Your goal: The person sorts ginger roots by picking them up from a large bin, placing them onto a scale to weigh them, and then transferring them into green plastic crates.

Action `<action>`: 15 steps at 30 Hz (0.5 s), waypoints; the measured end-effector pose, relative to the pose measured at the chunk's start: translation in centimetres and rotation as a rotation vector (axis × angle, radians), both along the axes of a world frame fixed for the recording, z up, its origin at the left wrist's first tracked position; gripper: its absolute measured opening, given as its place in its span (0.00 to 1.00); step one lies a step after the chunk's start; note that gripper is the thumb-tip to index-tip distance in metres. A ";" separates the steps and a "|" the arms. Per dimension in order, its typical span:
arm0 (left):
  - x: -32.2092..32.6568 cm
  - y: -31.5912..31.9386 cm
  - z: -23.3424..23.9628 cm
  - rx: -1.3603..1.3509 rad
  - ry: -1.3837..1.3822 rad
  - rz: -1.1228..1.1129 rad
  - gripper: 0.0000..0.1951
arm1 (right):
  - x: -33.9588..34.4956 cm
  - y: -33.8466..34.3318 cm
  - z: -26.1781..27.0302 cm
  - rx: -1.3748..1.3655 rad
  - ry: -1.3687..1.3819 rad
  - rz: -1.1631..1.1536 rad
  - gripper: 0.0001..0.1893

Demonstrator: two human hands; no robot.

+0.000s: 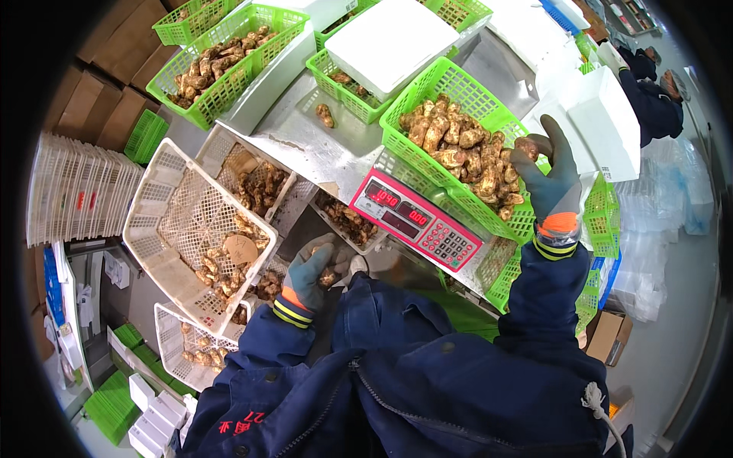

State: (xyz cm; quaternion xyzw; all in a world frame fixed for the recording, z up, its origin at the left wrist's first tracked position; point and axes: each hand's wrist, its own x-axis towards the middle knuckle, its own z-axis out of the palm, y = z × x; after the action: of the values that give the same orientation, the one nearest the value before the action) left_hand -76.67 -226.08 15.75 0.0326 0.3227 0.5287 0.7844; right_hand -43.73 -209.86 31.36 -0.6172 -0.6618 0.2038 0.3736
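My right hand (pixel 547 166), in a grey glove with an orange cuff, is at the right end of a green plastic basket (pixel 395 131) heaped with brown mushrooms or roots (pixel 469 137). Its fingers close on one brown piece (pixel 525 149). The basket stands on a red electronic scale (pixel 415 220) with lit displays. Lower down, my left hand (pixel 314 269), gloved alike, is curled around a small brown piece (pixel 327 277) beside a white plastic crate (pixel 194 240). That tilted crate holds more pieces and a round cardboard tag (pixel 240 249). One loose piece (pixel 324 115) lies on the metal table (pixel 275 137).
A white foam box lid (pixel 389 43) covers a smaller green basket (pixel 349 97). Another filled green basket (pixel 229 63) stands at upper left. Stacked white crates (pixel 86 189) are at far left. A co-worker in dark clothing (pixel 650 103) is at upper right, near a white foam box (pixel 607 123).
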 end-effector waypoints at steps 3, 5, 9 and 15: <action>0.2 0.3 0.7 -0.030 0.100 -0.038 0.19 | -0.1 -0.1 -0.1 -0.044 -0.009 -0.003 0.37; 0.6 0.3 0.5 -0.027 0.092 -0.042 0.19 | 0.1 -0.3 -0.5 -0.034 0.020 0.011 0.36; 0.4 0.0 -0.1 -0.058 0.118 -0.032 0.19 | 0.0 -0.5 -0.9 -0.002 0.027 0.037 0.36; 0.3 0.0 0.1 -0.027 0.120 -0.044 0.19 | 0.3 -0.5 -0.9 0.014 -0.006 0.014 0.35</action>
State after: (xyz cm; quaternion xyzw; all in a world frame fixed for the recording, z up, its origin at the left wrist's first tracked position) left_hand -76.39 -226.08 15.86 0.0606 0.3755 0.5041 0.7754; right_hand -43.47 -210.38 30.48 -0.6105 -0.6686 0.2000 0.3745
